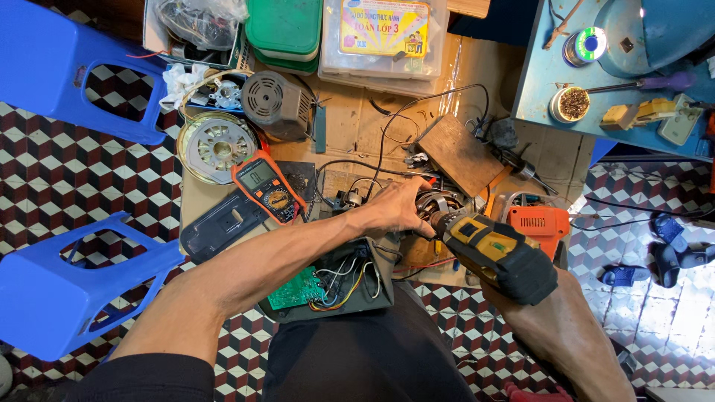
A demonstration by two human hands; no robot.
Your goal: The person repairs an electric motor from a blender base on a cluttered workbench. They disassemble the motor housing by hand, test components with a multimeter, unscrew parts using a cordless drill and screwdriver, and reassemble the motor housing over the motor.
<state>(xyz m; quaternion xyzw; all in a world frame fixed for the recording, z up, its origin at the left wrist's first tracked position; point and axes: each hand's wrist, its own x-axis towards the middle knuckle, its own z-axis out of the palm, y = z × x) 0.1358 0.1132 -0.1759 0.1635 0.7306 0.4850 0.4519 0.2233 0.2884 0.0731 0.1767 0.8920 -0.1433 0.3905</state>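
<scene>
Our left hand point(398, 207) clamps the motor stator point(439, 202) w/ copper windings, on cardboard over the floor; right hand, mostly hidden, grips the yellow-black cordless drill point(497, 253), tip at the motor. We judge fastening mid-way: control box point(328, 286) open, green PCB and wires bare. Orange multimeter point(266, 186) nearby, rubbery casing.

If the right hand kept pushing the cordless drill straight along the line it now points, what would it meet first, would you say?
The right hand aims the yellow and black drill up-left at the motor part steadied by the left hand. That motor part looks first in line, probably touching the tip already, though the contact itself is hidden.
</scene>
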